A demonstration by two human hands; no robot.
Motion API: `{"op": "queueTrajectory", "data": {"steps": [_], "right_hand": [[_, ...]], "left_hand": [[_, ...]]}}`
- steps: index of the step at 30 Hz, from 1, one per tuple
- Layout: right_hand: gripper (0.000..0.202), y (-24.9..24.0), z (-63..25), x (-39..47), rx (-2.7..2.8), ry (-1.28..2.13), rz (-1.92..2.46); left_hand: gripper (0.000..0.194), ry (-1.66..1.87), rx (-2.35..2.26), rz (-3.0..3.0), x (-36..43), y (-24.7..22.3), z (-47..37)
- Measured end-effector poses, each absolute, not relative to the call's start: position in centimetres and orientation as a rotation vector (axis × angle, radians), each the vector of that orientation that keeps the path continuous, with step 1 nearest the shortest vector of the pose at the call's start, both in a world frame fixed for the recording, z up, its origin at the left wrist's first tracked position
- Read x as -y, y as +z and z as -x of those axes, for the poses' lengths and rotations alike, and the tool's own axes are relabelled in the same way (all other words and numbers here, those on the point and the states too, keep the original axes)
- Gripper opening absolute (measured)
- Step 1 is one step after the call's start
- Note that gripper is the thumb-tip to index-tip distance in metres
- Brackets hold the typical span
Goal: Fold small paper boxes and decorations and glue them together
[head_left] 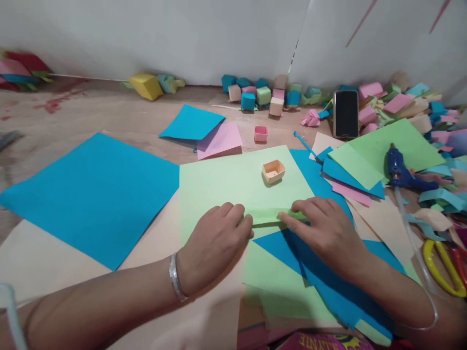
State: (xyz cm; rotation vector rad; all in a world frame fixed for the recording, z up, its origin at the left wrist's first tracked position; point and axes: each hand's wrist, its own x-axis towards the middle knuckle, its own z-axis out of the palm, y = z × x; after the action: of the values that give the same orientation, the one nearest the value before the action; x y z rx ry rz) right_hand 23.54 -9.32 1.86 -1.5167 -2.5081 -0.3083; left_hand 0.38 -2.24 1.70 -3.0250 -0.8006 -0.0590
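Observation:
A narrow folded strip of light green paper [264, 217] lies crosswise between my hands, over a larger pale green sheet [219, 182]. My left hand [219, 238] is closed round the strip's left end, its fingers curled. With thumb and fingers, my right hand [324, 233] grips the strip's right part; the thumb lies along it. Just beyond the strip, a small peach paper box [273, 171] with an open top rests on the pale green sheet. Farther off stands a smaller pink paper box [260, 133]. Both strip ends are hidden by my fingers.
Blue sheets [95, 194] lie left and under my right arm. At the right are a blue glue gun [399, 167], yellow-handled scissors [443, 267], a phone [346, 114] and a heap of paper scraps [401, 102]. Several paper cubes [262, 95] line the wall.

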Motion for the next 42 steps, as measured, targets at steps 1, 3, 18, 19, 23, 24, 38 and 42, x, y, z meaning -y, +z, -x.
{"op": "queueTrajectory", "data": {"steps": [1,3,18,19,23,24,38,42], "right_hand": [[0.023,1.9,-23.4,9.3,2.521,-0.309,1.479],[0.022,2.0,-23.2,9.4,2.547,-0.303,1.43],[0.022,1.5,-23.1,9.9,2.547,-0.182,1.493],[0.023,1.6,-23.0,9.8,2.548,-0.223,1.455],[0.023,1.1,-23.1,9.4,2.542,-0.175,1.496],[0.022,0.9,-23.2,9.4,2.528,-0.124,1.548],[0.021,0.5,-23.9,8.6,2.3,0.42,1.811],[0.025,0.1,-24.1,8.5,2.3,0.29,1.88]], "left_hand": [[0.014,-0.063,0.78,3.03,2.3,1.6,-0.4],[0.012,-0.048,0.733,3.038,2.3,1.6,-0.3],[0.016,-0.18,0.634,3.13,2.2,1.0,-0.8],[0.016,-0.2,0.618,3.096,2.4,1.0,-0.8],[0.017,-0.169,0.624,3.024,2.8,0.9,-0.8],[0.016,-0.145,0.636,3.039,2.8,0.9,-0.8],[0.019,-0.246,0.892,3.176,2.0,-0.2,-1.3],[0.017,-0.21,0.953,3.18,1.8,-0.1,-1.6]]}}
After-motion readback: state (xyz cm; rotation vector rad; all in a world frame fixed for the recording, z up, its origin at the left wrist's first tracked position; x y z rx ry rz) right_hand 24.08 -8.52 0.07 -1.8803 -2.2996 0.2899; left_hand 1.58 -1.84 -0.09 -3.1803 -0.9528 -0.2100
